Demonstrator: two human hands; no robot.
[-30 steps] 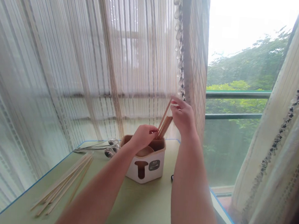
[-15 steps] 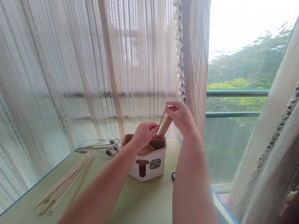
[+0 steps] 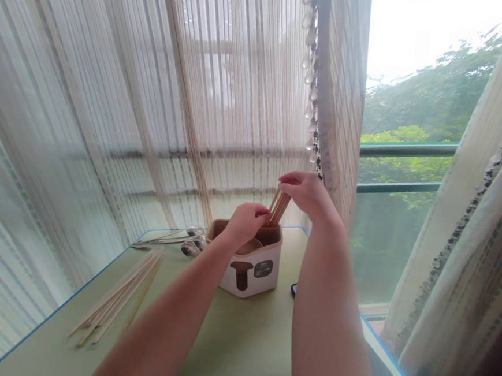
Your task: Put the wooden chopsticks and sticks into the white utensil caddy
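A white utensil holder point(image 3: 251, 269) with a brown rim stands on the green table point(image 3: 238, 349) near the window. Several wooden chopsticks point(image 3: 278, 208) stand upright in its back compartment. My left hand point(image 3: 245, 222) is curled around the lower part of those chopsticks, just over the holder's rim. My right hand point(image 3: 303, 193) rests on their top ends with its fingers closed over the tips. A wooden spoon bowl point(image 3: 250, 246) shows inside the holder below my left hand.
Several loose chopsticks point(image 3: 116, 296) lie in a bundle on the left of the table. Metal spoons point(image 3: 177, 241) lie behind the holder on the left. A dark phone point(image 3: 376, 369) lies at the table's right edge. Sheer curtains hang close behind.
My right hand has come down onto the chopstick tops, and the one raised chopstick has sunk level with the others. The left hand has stayed at the holder.
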